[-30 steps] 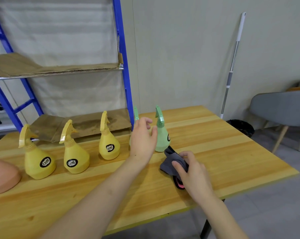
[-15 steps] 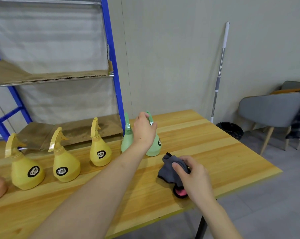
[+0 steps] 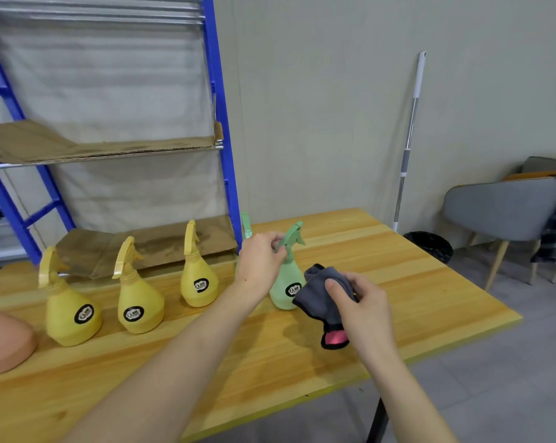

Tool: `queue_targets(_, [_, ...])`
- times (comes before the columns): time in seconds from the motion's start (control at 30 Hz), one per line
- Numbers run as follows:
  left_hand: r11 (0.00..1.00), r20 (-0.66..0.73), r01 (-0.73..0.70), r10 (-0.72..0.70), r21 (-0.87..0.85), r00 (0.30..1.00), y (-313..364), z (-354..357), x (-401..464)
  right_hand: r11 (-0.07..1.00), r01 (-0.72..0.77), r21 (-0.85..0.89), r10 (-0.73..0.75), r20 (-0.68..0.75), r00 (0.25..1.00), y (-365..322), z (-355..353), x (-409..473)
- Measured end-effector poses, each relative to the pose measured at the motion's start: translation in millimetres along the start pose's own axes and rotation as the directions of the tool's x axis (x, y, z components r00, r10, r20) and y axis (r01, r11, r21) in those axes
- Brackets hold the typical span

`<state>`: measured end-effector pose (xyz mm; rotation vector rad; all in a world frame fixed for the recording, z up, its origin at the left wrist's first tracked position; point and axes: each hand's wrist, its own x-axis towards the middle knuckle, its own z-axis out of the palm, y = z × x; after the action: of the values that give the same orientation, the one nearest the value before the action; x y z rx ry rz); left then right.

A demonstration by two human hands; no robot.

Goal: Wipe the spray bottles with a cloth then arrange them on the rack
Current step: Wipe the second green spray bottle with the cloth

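1. Left hand (image 3: 260, 263) sat at centre frame, fingers and thumb curled round the trigger head of a green bottle (image 3: 286, 282). The bottle looked tilted toward the right of the frame; whether its base was clear of the table (image 3: 414, 282) could not be told. Gripping by the neck probably leaves the round body bare for wiping.

2. Right hand (image 3: 363, 310), just right of that bottle, clutched a bunched grey cloth (image 3: 321, 294), thumb lying across the top. A pink patch showed at the cloth's lower end. The cloth lay against or just beside the bottle's lower body, over its label side; actual contact could not be confirmed.

3. A second green bottle (image 3: 245, 226) stood behind the left hand, mostly hidden, with only its trigger top clear.

4. Three yellow bottles (image 3: 200, 282) (image 3: 139, 308) (image 3: 70, 318) stood upright in a loose row running toward the lower left, labels facing the camera and set apart from each other. Judged to be a queue waiting for their wipe.

5. The blue rack (image 3: 220, 123) rose in the upper left behind the table, its shelves lined with brown cardboard (image 3: 110, 148). No bottle sat on it in view, so arranging had not begun.

6. Judged stage: first wipe about to start, working from the right end of the row.
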<state>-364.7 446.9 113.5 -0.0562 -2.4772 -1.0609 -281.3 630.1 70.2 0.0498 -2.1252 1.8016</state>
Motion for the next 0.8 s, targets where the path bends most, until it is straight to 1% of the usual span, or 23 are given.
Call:
queue_targets(0.07, [0.998, 0.001, -0.049, 0.049, 0.026, 0.999, -7, -15, -14, 1.000, 0.001, 0.024, -0.001, -0.001, 1.000, -5, 10, -4])
queue_targets(0.13, [0.997, -0.014, -0.080, 0.080, 0.017, 0.997, -18, -31, -29, 0.999, 0.008, 0.038, -0.008, -0.002, 1.000, -8, 21, -9])
queue_targets(0.33, [0.989, -0.066, -0.142, 0.145, 0.050, 0.987, -49, -77, -68, 0.999, 0.042, 0.031, -0.042, -0.011, 0.999, -13, 59, -27])
queue_targets(0.43, [0.986, -0.077, -0.145, 0.151, 0.084, 0.985, -61, -99, -79, 0.998, 0.059, 0.013, -0.059, -0.007, 0.998, -19, 80, -36])
queue_targets(0.53, [0.983, -0.046, -0.143, 0.149, 0.115, 0.988, -71, -120, -83, 0.994, 0.109, -0.013, -0.110, -0.080, 0.991, -22, 100, -43])
queue_targets(0.67, [0.977, -0.012, -0.145, 0.148, 0.155, 0.989, -81, -135, -87, 0.983, 0.139, -0.121, -0.160, -0.189, 0.969, -23, 123, -48])
queue_targets(0.73, [0.977, -0.012, -0.157, 0.160, 0.144, 0.987, -80, -138, -88, 0.973, 0.162, -0.166, -0.195, -0.210, 0.958, -24, 133, -48])
queue_targets(0.8, [0.986, -0.019, -0.144, 0.147, 0.086, 0.989, -76, -139, -86, 0.956, 0.195, -0.217, -0.243, -0.220, 0.945, -26, 140, -45])
